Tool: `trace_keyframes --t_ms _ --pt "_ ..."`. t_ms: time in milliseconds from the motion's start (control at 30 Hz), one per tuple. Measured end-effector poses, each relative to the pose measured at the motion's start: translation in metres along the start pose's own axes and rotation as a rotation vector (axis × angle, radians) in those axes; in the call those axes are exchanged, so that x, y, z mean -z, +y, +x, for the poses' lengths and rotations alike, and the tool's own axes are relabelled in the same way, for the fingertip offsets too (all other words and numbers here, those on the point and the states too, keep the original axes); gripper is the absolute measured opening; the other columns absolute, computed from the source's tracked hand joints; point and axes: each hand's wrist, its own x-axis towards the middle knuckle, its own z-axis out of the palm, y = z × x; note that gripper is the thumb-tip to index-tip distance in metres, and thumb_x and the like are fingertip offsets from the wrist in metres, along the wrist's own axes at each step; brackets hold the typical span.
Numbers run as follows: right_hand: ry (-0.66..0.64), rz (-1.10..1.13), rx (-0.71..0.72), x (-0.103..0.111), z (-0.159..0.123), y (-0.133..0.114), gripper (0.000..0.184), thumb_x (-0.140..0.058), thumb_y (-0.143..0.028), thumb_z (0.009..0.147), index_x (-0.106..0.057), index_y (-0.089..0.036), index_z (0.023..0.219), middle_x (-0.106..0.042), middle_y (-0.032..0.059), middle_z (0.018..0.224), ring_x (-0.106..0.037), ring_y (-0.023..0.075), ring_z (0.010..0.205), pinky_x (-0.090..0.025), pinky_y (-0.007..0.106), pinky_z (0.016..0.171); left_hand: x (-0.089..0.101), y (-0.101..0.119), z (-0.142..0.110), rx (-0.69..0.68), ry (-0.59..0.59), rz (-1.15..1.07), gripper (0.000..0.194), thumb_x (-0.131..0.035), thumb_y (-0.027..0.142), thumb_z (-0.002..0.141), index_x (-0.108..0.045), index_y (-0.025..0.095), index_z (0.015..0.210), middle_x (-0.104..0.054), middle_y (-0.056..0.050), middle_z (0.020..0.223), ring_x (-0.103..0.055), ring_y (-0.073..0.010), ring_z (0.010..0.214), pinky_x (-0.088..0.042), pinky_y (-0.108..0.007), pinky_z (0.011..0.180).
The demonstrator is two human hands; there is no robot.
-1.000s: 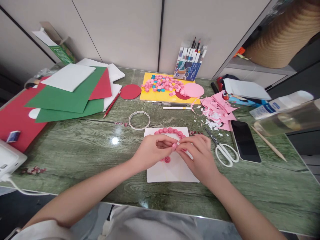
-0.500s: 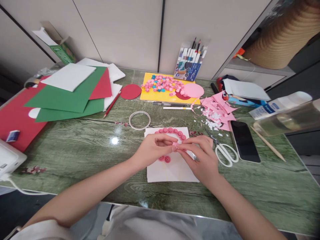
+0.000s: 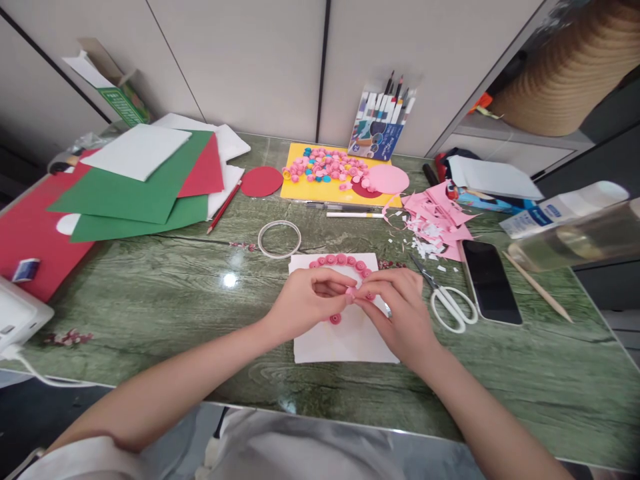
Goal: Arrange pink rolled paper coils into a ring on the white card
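My left hand (image 3: 305, 300) and my right hand (image 3: 400, 310) meet over a white sheet of paper (image 3: 345, 345). Between their fingertips is a small pink paper coil (image 3: 351, 291), pinched from both sides. Beneath the hands, several darker pink paper coils (image 3: 341, 259) lie in a curved row on the sheet, and another coil (image 3: 335, 319) shows below my left fingers. The hands hide part of this row. White-handled scissors (image 3: 453, 308) lie just right of my right hand. A ring-shaped roll of tape (image 3: 279, 239) rests behind my left hand.
Behind is a yellow sheet (image 3: 295, 193) heaped with small coloured paper coils. Pink paper scraps (image 3: 437, 213), a phone (image 3: 491, 283) and a wooden stick (image 3: 537, 287) lie to the right. Green paper sheets (image 3: 130, 190) and a white charger (image 3: 20, 317) are on the left.
Both hands stay over the white sheet with the pink coil between them. The fingers have shifted slightly, and the left fingers now cover more of the lower coils.
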Motion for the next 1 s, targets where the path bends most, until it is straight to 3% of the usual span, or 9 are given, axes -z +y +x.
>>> trace_keyframes --t_ms 167,533,867,1000 --pt "-0.049 0.000 -0.008 0.0004 -0.0011 0.0008 0.006 -0.059 -0.021 0.084 -0.058 -0.023 0.078 -0.062 0.0008 0.086 -0.056 0.0155 0.086 -0.035 0.034 0.081 0.0004 -0.0003 0.0014 0.016 -0.012 -0.009 0.023 -0.072 0.025 0.067 -0.069 0.011 0.085 -0.069 -0.006 0.074 -0.059 -0.0083 0.053 -0.047 -0.017 0.046" --pt "0.098 0.048 0.050 0.0010 0.0000 0.0003 0.011 -0.065 -0.017 0.078 -0.064 -0.023 0.087 -0.059 0.0027 0.083 -0.056 0.0149 0.078 -0.040 0.033 0.073 0.0038 -0.0034 0.0051 0.065 -0.045 -0.172 0.027 -0.075 0.026 0.063 -0.069 0.014 0.086 -0.068 -0.003 0.069 -0.056 -0.0075 0.051 -0.042 -0.018 0.045" --pt "-0.083 0.085 -0.025 0.0004 -0.0020 0.0026 0.006 -0.057 -0.017 0.084 -0.057 -0.023 0.086 -0.056 0.0031 0.091 -0.054 0.0174 0.091 -0.038 0.036 0.082 0.0034 -0.0066 0.0049 0.057 -0.054 -0.146 0.024 -0.074 0.025 0.066 -0.069 0.014 0.087 -0.069 -0.003 0.069 -0.057 -0.0073 0.050 -0.042 -0.018 0.045" --pt "-0.070 0.117 -0.044 0.0004 -0.0024 0.0024 0.006 -0.057 -0.016 0.083 -0.057 -0.023 0.082 -0.056 0.0029 0.090 -0.054 0.0171 0.089 -0.040 0.036 0.081 0.0028 -0.0050 0.0051 0.054 -0.056 -0.170 0.024 -0.075 0.025 0.065 -0.069 0.015 0.086 -0.068 -0.002 0.068 -0.058 -0.0077 0.051 -0.042 -0.018 0.045"
